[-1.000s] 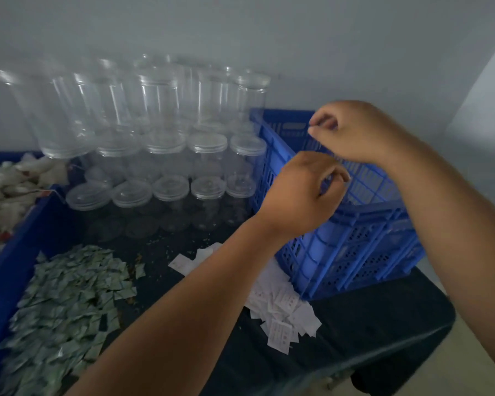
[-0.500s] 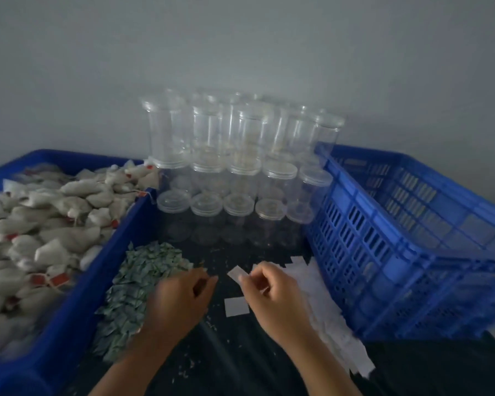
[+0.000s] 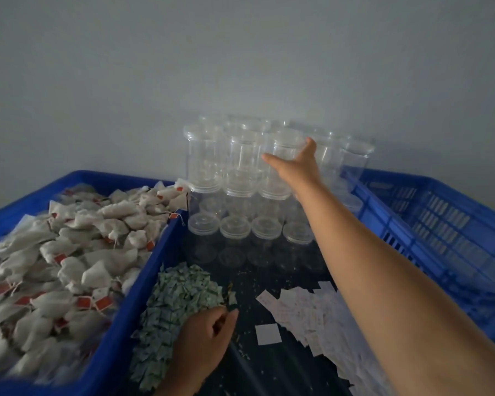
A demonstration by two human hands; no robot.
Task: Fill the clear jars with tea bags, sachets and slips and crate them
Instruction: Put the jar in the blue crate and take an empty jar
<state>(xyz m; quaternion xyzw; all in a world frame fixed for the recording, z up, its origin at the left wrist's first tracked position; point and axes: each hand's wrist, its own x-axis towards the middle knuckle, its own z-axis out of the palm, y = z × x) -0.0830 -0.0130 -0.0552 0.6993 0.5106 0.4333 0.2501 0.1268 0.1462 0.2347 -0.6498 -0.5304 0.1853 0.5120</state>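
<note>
Clear lidded jars (image 3: pixel 237 172) stand stacked in tiers against the back wall. My right hand (image 3: pixel 293 164) reaches far forward and lies against an upper-tier jar (image 3: pixel 280 184), thumb and forefinger spread wide across it. Near the front, my left hand (image 3: pixel 203 335) rests on the pile of green sachets (image 3: pixel 177 298), its curled fingers pinching sachets at the pile's right edge. White paper slips (image 3: pixel 312 315) lie spread on the dark table under my right forearm. White tea bags (image 3: pixel 83 252) with red tags fill the blue bin (image 3: pixel 155 252) on the left.
An empty blue slatted crate (image 3: pixel 440 224) stands at the right, beside the jars. One blank slip (image 3: pixel 267 334) lies apart between the sachets and the slips. Tea crumbs are scattered on the dark table (image 3: pixel 269 367). A plain grey wall closes off the back.
My right hand left the slips and stretched forward and up to the upper jars. My left hand settled on the sachet pile's edge. The camera tilted down from the crate.
</note>
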